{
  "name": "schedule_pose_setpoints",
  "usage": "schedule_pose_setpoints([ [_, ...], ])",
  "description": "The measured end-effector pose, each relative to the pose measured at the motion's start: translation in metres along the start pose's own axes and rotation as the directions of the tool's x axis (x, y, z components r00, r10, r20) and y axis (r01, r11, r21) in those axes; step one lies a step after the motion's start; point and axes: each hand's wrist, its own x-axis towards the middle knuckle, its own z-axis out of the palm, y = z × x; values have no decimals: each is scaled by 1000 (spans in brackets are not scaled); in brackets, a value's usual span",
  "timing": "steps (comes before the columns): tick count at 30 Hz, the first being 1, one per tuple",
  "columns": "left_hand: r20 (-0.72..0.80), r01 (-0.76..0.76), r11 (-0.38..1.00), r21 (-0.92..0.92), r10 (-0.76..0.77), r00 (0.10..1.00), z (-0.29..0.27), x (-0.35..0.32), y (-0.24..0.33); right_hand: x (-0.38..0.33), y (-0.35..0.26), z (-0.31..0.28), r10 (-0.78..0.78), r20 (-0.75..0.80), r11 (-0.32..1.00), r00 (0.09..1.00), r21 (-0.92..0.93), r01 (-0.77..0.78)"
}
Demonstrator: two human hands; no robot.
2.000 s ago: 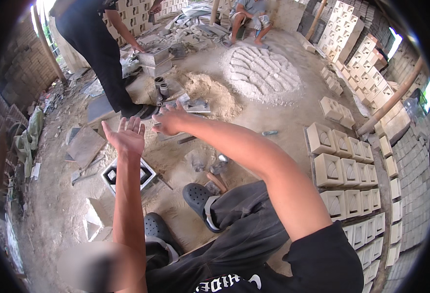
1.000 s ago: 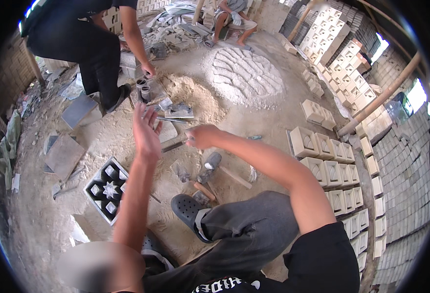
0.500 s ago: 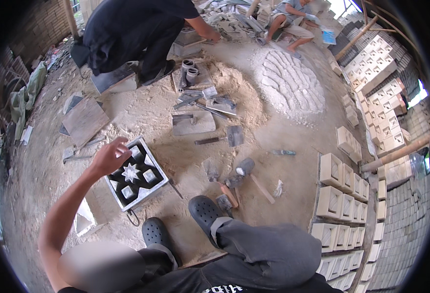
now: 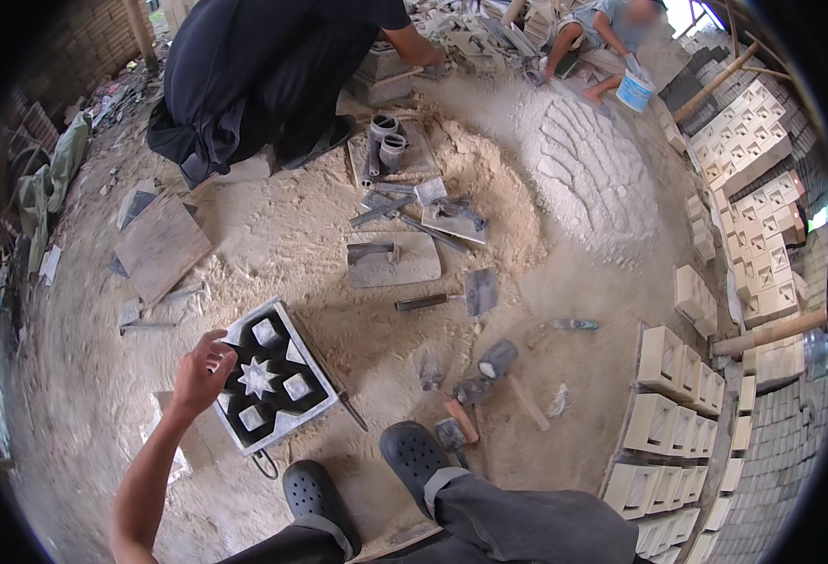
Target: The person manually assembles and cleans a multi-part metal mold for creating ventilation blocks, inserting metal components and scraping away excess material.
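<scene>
My left hand (image 4: pixel 203 376) is over the left edge of a square mold (image 4: pixel 299 411) on the ground before my feet. Its fingers are loosely bent and somewhat apart, with nothing seen in them; whether they touch the frame I cannot tell. The mold has a pale metal rim, a dark patterned inside, a light eight-pointed star (image 4: pixel 257 377) in the middle and several light square blocks around it. A thin dark rod (image 4: pixel 353 411) sticks out at its right corner, and a wire loop (image 4: pixel 265 464) at its near corner. My right hand is out of view.
Hammers, a brush and a trowel (image 4: pixel 480 292) lie right of the mold. Beyond are a plastering float (image 4: pixel 393 259), metal tubes (image 4: pixel 392 150) and a white powder heap (image 4: pixel 593 179). Two co-workers crouch at the back, one by a blue-white bucket (image 4: pixel 635 90). Cast blocks (image 4: pixel 660 423) line the right.
My left hand has drawn back from the mold's far left corner toward its left edge. The view has shifted. The co-worker's bucket at the back right shows more fully.
</scene>
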Motion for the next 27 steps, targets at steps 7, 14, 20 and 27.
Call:
schedule_pose_setpoints([
  [7, 45, -8, 999, -34, 10, 999, 20, -11, -4, 3, 15, 7, 22, 53, 1000, 998, 7, -22],
  [14, 16, 73, 992, 106, -75, 997, 8, -37, 14, 27, 16, -10, -388, 127, 901, 913, -158, 405],
  [20, 18, 64, 966, 252, -70, 997, -16, -52, 66, 29, -110, -106, -520, -258, 842, 814, -317, 437],
  [27, -7, -91, 870, 484, 108, 994, -30, -76, 103, 19, -174, -171, -733, -249, 648, 633, -540, 537],
])
